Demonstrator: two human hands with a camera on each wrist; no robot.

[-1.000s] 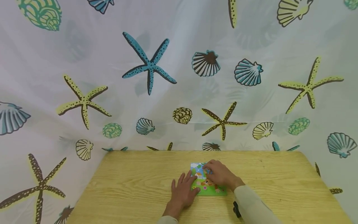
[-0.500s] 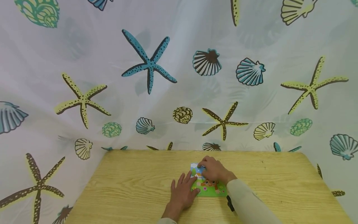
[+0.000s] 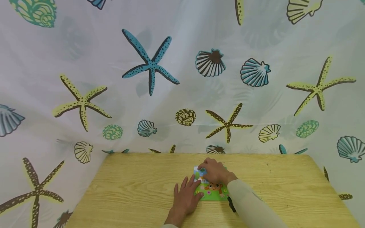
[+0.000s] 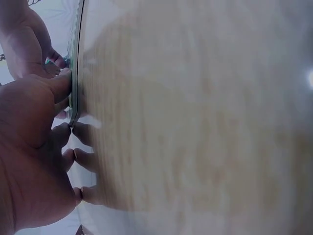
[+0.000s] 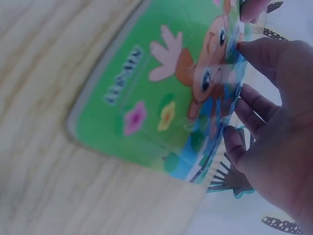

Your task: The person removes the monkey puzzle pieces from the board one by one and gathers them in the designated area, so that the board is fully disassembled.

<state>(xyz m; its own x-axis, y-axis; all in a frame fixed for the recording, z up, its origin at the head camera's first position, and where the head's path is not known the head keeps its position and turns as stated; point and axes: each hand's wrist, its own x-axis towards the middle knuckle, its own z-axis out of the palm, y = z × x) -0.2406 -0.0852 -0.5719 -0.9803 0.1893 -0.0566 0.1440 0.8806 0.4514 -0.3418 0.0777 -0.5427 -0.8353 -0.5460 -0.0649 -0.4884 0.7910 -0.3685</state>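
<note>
A flat, colourful board (image 3: 215, 197) with a cartoon monkey, flowers and a house lies on the table. Its rounded corner and several printed letters show in the right wrist view, where faint seam lines like a jigsaw puzzle's cross the picture (image 5: 142, 122). My left hand (image 3: 186, 197) rests with spread fingers over the board's left edge; in the left wrist view the thumb (image 4: 61, 84) lies at that edge and other fingertips meet the tabletop. My right hand (image 3: 214, 171) reaches across the upper part, loosely bent fingertips touching the surface and hiding part of the picture.
The wood-grain table (image 3: 137, 180) stretches out on both sides of the board. A white curtain (image 3: 182, 95) printed with starfish and shells hangs behind and at both sides. A black band (image 3: 231, 204) is at the right sleeve.
My right hand has moved left across the upper part of the board, uncovering more of its right side and the monkey. The left hand has stayed in place.
</note>
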